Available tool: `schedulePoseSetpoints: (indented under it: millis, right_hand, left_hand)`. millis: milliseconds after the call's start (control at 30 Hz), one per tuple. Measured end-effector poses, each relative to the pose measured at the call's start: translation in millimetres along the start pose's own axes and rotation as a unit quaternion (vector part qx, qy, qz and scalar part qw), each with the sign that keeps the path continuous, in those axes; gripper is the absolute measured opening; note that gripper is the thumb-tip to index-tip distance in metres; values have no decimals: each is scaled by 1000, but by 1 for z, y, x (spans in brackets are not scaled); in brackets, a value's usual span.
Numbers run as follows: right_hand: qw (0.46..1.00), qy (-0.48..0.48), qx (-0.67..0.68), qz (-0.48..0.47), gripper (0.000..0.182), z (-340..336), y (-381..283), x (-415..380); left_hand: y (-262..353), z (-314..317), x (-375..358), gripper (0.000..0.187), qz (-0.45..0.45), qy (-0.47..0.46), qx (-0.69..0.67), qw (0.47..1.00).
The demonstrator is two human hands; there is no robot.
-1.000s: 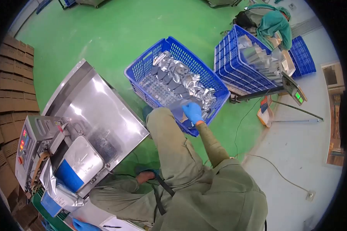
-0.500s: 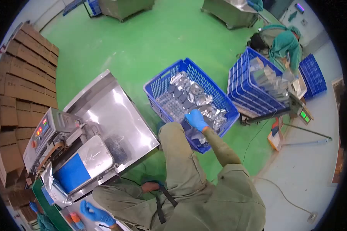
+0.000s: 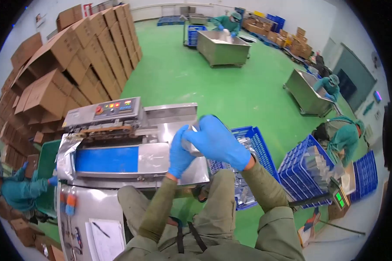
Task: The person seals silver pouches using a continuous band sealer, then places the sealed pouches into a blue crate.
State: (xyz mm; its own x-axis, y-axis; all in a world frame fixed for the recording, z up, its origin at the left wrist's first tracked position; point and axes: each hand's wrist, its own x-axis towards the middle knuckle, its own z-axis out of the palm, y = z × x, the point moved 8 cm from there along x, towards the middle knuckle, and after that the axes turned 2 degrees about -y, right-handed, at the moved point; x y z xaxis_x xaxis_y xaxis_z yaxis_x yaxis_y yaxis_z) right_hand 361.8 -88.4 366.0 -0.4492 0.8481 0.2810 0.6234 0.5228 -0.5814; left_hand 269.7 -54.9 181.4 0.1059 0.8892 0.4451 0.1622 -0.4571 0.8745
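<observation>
Both my hands wear blue gloves and meet in front of me, near the right end of a band sealing machine [image 3: 106,119]. Between them is a silver foil pouch [image 3: 191,148], mostly hidden by the fingers. My left hand [image 3: 178,154] grips it from the left side. From the right and above, my right hand [image 3: 222,141] is closed around its upper part. On the machine's left end lies another silver foil pouch [image 3: 69,156], beside the blue conveyor belt [image 3: 106,159]. A blue basket [image 3: 265,150] of silver pouches stands on the floor behind my right forearm.
Stacked blue crates [image 3: 292,167] full of pouches stand at right, near a scale display [image 3: 339,198]. A steel table [image 3: 96,202] holds papers [image 3: 104,239] and a pen. Co-workers are at left, right and back; cardboard boxes [image 3: 91,56] line the left.
My right hand has left the basket and come up and left. My left hand has risen from the table side to meet it, and the pouch is now between both. The view has tilted up.
</observation>
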Motion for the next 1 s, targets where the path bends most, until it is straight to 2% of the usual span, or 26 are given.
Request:
schedulePoseSetpoints:
  millis: [33,67,133,167,267,300,367,433,467,533,633,733,767,867,900,1000]
  right_hand:
    - [996,1,-65,-68,39,8,-16,14]
    - [997,16,0,-74,37,13,-26,26]
    - [987,36,132,-84,33,19,-54,45]
    - [953,21,301,-17,28,28,-52,44]
    - [952,231,199,13,26,16,-16,17]
    - [964,214,156,2,29,33,-2,17]
    - [981,180,67,-4,37,79,33,15]
    - [984,163,71,26,41,100,57,20]
    - [984,159,73,41,43,105,66,21]
    - [985,168,30,7,44,100,66,23]
    - [983,179,-7,-30,38,97,61,18]
    - [983,176,-24,-32,34,106,74,14]
    - [984,171,-27,-44,34,105,76,12]
    - [987,145,-48,-58,40,101,91,5]
    - [987,136,-57,-55,43,100,100,1]
    - [950,153,-188,-196,55,97,111,-13]
  left_hand:
    - [15,-29,9,79,21,-20,26,999]
    - [29,-56,11,74,39,-42,55,997]
    - [-21,-106,-2,67,-65,-66,31,995]
    - [-45,-125,-5,63,-112,-75,16,991]
    - [-78,-161,-29,61,-116,-54,102,986]
    - [-79,-165,-31,64,-131,-55,103,984]
    - [-78,-159,-27,64,-161,-83,0,983]
    - [-80,-149,-28,62,-172,-114,-85,975]
    - [-71,-153,-25,60,-150,-111,-45,981]
    - [-38,-162,-16,57,-103,-105,37,988]
    - [-23,-186,-7,44,-92,-74,30,993]
    - [29,-189,13,36,-101,-129,130,978]
    - [28,-189,16,26,-46,-138,236,961]
    - [31,-193,19,19,75,-113,278,951]
    - [35,-193,17,17,109,-124,344,924]
    - [42,-193,9,14,218,-147,512,818]
